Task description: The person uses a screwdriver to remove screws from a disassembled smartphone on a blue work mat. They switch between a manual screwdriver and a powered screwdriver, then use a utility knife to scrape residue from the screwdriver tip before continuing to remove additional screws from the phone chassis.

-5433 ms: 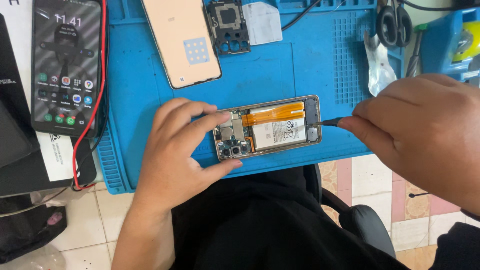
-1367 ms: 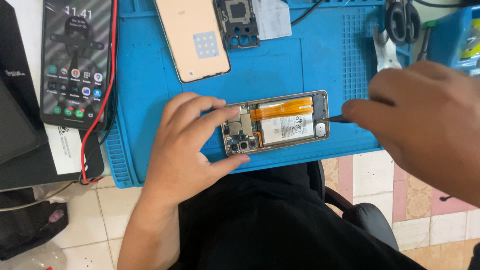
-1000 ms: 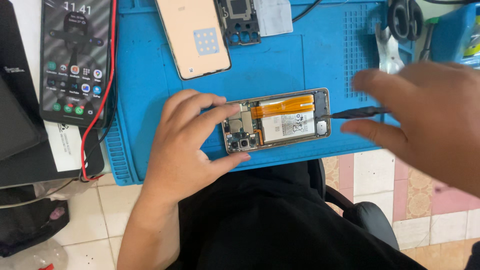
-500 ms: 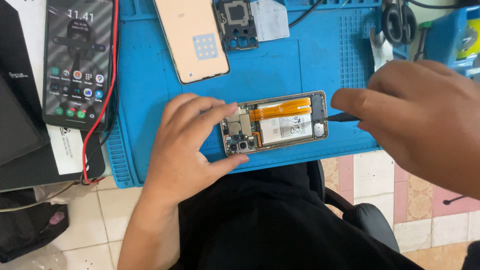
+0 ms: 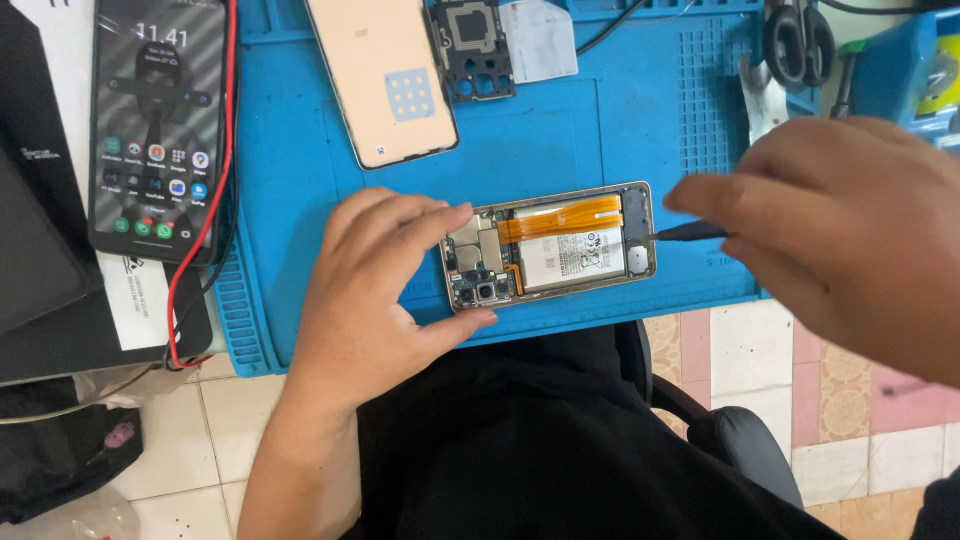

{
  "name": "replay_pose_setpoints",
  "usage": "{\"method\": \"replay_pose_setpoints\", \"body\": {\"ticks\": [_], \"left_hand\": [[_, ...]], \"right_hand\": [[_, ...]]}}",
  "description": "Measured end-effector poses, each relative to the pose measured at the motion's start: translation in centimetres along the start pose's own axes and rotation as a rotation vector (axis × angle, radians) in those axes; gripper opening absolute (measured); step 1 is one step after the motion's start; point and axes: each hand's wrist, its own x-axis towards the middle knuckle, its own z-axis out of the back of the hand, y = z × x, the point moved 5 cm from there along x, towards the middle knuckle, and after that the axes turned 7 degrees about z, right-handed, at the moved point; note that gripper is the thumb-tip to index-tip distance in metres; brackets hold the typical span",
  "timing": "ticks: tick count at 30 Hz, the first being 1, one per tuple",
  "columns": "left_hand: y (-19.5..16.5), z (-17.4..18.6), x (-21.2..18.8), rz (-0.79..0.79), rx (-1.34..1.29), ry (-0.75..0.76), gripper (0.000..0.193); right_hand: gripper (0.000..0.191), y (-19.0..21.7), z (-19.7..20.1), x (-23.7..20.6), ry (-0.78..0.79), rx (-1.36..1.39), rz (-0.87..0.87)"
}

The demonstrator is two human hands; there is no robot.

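Opened phone [image 5: 550, 245] lies on blue mat [image 5: 300, 200] near its front edge; left hand [image 5: 375, 290] pinches its camera end, fingers above, thumb below. Right hand [image 5: 850, 225] pinches dark tool [image 5: 690, 232], tip at phone's far end. Detached back cover [image 5: 385, 75] lies beyond

matt blue rubbery mat [image 5: 600, 130], glossy orange ribbon cable [image 5: 560, 216], metal-framed phone [image 5: 550, 245].

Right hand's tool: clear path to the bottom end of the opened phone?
Probably yes. The right hand holds the dark tool, whose tip is at the opened phone's right end. The left hand grips only the other end, and nothing lies between.
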Motion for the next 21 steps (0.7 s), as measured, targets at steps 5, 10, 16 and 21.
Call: {"method": "replay_pose_setpoints", "body": {"ticks": [5,10,16,21], "left_hand": [[0.0,0.1,0.0,-0.005,0.021,0.010,0.078],[0.0,0.1,0.0,-0.004,0.010,0.008,0.077],[-0.1,0.1,0.0,0.000,0.023,0.004,0.075],[-0.1,0.2,0.0,0.014,0.020,0.013,0.074]], "right_hand": [[0.040,-1.3,-2.2,-1.3,0.128,0.092,-0.132],[0.024,-1.6,-2.3,-3.0,-0.147,0.170,0.110],[0.029,-4.7,-4.6,-5.1,-0.152,0.334,-0.179],[0.024,-5.5,-8.1,-6.5,-0.114,0.501,-0.453]]}}
